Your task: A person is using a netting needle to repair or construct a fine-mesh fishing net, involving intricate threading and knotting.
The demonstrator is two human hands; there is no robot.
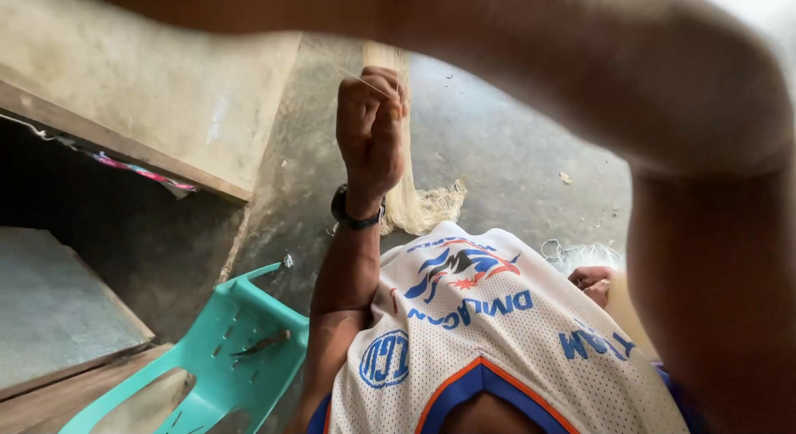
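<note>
The bundle of fibre (412,198) at centre frame is pale cream, its frayed end a shade yellower. The wrist strap (355,217) below it is black. The mesh jersey (489,334) in the lower middle is white with fine dotted perforations — blue lettering, a blue-and-red emblem, an orange-edged blue collar. The plastic chair (240,351) at lower left is turquoise. The floor (497,152) is mottled grey — the wall (149,77) at upper left is beige.

I'm in a plain home work corner: bare concrete floor (497,152) scattered with fibre scraps, a rough wall beside it, my turquoise plastic chair (240,351) on that floor.
</note>
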